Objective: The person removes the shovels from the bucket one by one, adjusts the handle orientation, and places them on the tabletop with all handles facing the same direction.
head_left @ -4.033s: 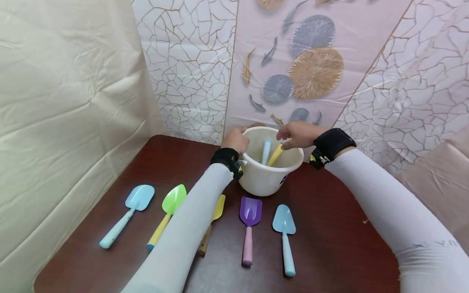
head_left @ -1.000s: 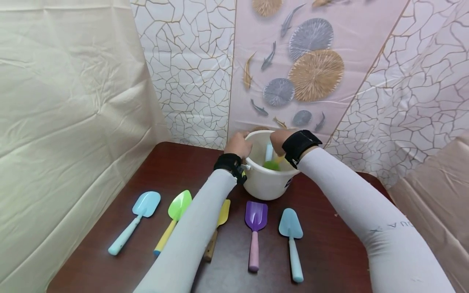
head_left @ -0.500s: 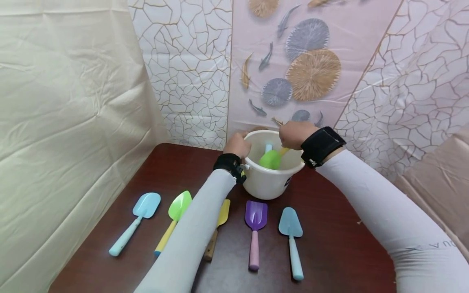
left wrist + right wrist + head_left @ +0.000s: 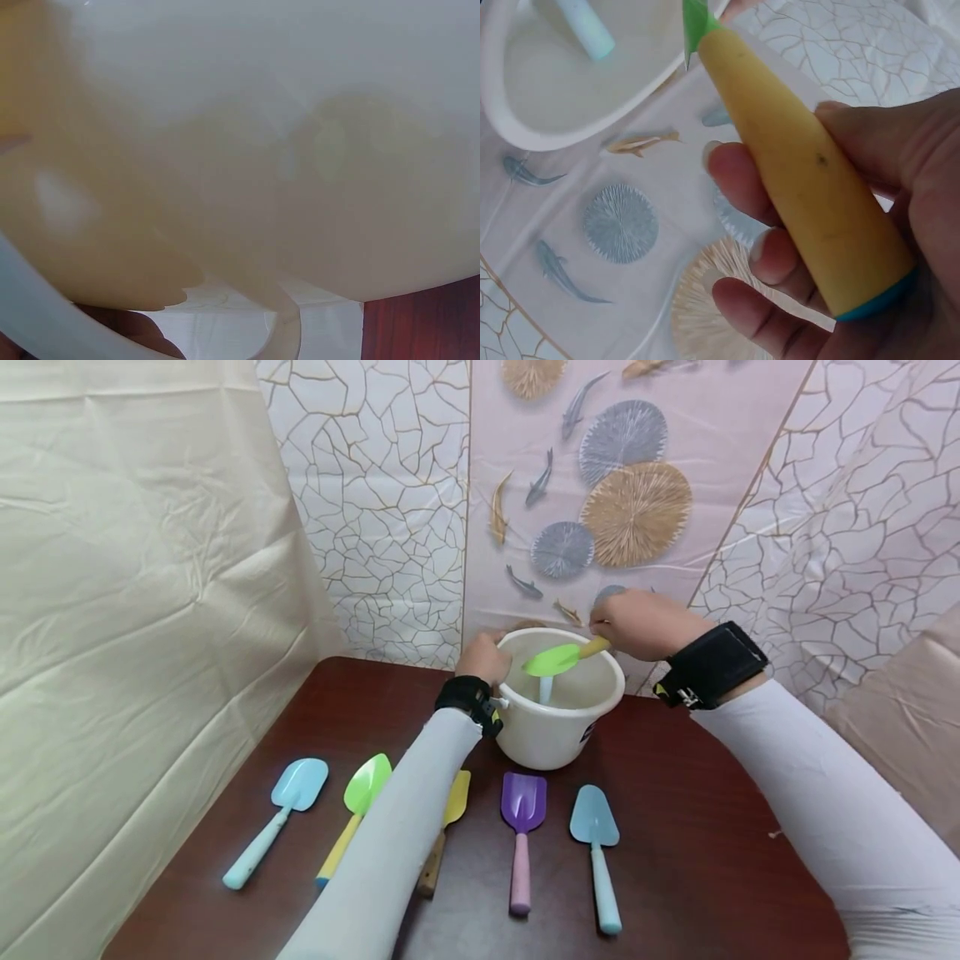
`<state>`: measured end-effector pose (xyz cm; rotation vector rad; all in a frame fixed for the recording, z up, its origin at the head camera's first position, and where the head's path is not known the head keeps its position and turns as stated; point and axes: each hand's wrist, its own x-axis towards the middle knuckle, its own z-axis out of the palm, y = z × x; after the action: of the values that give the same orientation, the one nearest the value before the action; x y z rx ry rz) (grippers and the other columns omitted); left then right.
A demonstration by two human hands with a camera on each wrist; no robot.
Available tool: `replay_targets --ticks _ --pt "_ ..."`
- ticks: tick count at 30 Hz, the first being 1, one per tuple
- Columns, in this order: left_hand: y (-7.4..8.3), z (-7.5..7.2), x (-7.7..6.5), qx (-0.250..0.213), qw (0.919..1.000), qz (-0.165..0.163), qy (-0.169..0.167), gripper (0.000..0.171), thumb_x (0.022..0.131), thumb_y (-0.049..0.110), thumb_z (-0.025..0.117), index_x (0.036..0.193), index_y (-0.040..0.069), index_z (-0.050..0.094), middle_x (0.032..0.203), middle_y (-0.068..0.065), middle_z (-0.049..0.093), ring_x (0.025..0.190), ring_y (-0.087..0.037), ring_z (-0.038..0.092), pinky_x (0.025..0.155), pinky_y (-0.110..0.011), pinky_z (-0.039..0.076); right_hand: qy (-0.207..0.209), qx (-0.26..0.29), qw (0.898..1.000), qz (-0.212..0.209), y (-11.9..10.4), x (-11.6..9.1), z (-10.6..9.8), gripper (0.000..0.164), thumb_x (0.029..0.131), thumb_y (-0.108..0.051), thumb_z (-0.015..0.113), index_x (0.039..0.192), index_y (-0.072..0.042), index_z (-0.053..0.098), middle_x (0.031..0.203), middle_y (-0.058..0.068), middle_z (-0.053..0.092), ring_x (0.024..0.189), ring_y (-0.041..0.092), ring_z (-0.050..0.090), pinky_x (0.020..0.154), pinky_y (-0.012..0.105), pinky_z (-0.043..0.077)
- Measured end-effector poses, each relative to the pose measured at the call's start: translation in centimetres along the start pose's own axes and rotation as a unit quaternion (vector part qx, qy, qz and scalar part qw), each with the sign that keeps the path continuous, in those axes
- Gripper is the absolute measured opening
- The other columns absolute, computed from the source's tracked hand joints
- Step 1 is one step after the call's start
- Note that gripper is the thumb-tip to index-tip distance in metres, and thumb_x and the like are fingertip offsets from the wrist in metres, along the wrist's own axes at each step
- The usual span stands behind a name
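My right hand (image 4: 647,623) grips a garden trowel (image 4: 553,660) by its yellow handle, the green blade over the bucket's mouth. In the right wrist view, thumb and fingers wrap the blue-ended trowel handle (image 4: 802,176). My left hand (image 4: 483,658) holds the white bucket (image 4: 536,742) at the left of its rim, near the bail's joint. The left wrist view is filled by the bucket wall (image 4: 225,187), with fingers (image 4: 131,328) showing behind the rim. A pale blue handle (image 4: 545,691) stands up inside the bucket; its lower part is hidden.
On the dark red table (image 4: 690,827) lie a pale blue shovel (image 4: 276,817), a green trowel (image 4: 367,785), a yellow shovel (image 4: 456,797) partly behind my left sleeve, a purple shovel (image 4: 523,802) and a blue trowel (image 4: 595,818). Patterned cloth (image 4: 397,510) hangs close behind the bucket.
My right hand has taken the yellow-handled trowel, lifted it up out of the bucket and moved right, its green blade now above the rim. My left hand stays on the bucket.
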<state>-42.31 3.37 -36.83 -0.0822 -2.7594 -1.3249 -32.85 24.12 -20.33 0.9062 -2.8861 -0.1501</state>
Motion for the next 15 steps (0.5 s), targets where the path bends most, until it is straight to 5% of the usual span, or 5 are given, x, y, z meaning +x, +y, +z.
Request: replay_targets --ticks 15 --pt "-0.4 0.4 0.7 0.003 1.0000 0.007 0.005 0.047 0.094 0.012 0.059 0.138 0.026 0.067 0.115 -0.003 0.075 0.089 -0.022 0.069 0.086 -0.040 0.055 0.059 0.002 0.997 0.041 -1.3 -8.1 -1.3 0.019 0.105 -0.010 0.056 0.093 -0.013 0.070 0.073 -0.002 0.060 0.065 0.016 0.050 0.065 0.036 0.047"
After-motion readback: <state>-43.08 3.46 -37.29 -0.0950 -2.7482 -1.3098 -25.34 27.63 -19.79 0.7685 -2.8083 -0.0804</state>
